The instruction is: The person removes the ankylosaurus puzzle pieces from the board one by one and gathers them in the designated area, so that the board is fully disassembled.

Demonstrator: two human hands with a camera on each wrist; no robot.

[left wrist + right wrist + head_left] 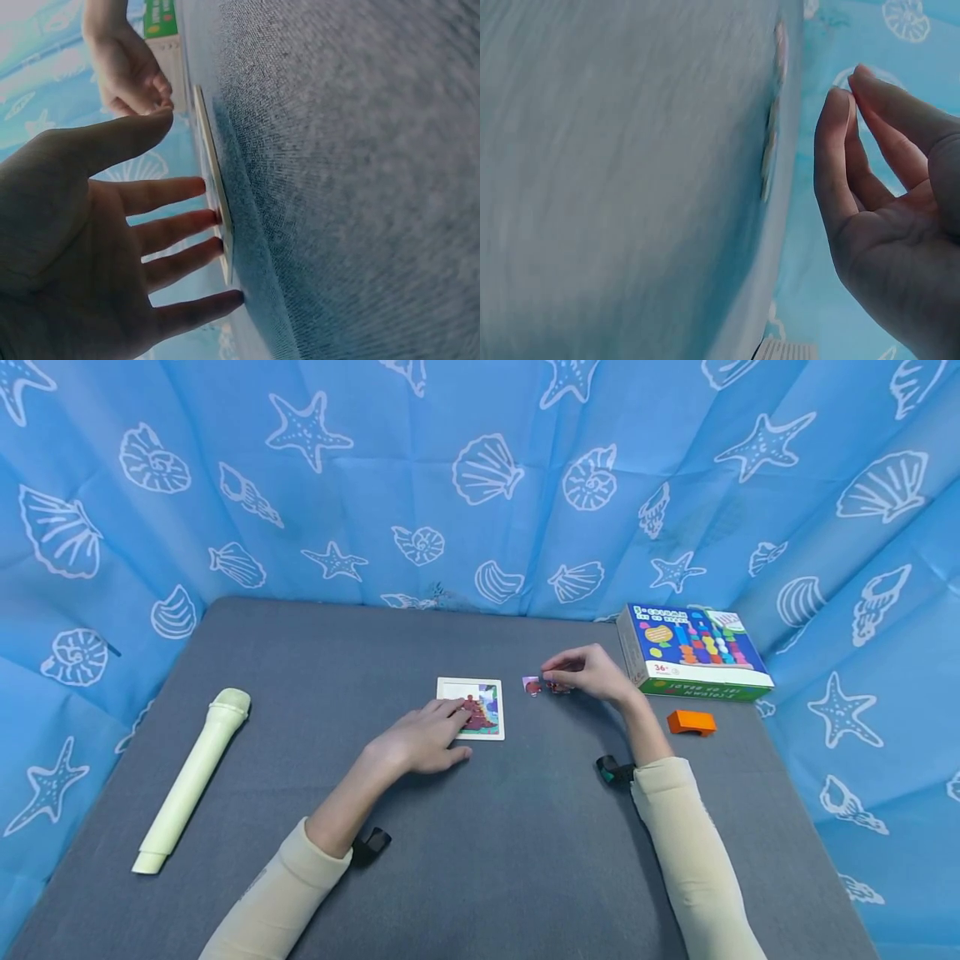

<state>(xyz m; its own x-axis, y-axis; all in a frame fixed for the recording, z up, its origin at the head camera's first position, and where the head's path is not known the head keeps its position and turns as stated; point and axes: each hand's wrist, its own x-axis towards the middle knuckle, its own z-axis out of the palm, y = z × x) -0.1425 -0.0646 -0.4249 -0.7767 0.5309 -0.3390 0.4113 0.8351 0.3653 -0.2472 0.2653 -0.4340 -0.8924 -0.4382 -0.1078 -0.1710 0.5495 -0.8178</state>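
Blue seashell curtain behind grey desk, left grip spread, fingers on framed puzzle, right grip pinched together, empty, loose puzzle pieces near its fingertips, box and orange block to its right, microphone left of left grip

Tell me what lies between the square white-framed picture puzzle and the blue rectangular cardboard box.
In the head view, small flat pieces printed in lilac and reddish brown lie on the gray tabletop; the person's right hand is there too.
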